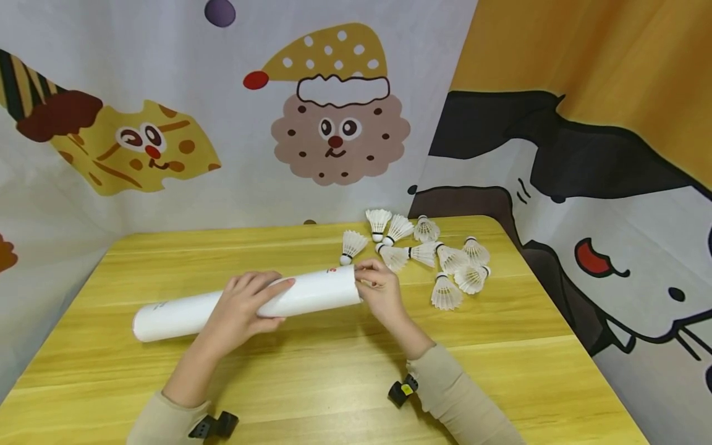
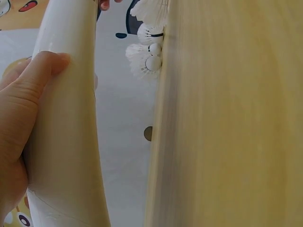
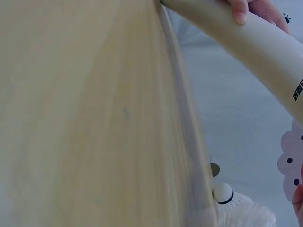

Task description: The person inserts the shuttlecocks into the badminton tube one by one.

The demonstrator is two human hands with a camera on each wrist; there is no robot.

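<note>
Hidden ends, cropped edges and small print

In the head view the left hand [image 1: 245,309] covers the middle of the white shuttlecock tube [image 1: 183,315], and the right hand [image 1: 381,290] hides the tube's open end, so what its fingertips pinch there cannot be told. The small red mark and grey print on the tube are too small to read. Both sleeves run off the bottom edge. The left wrist view cuts the tube at top and bottom, shows only part of the hand, and crops the shuttlecocks [image 2: 149,56] at the top. The right wrist view is soft; its one shuttlecock [image 3: 236,208] is cut by the bottom edge, and the tube's dark lettering by the right.
</note>
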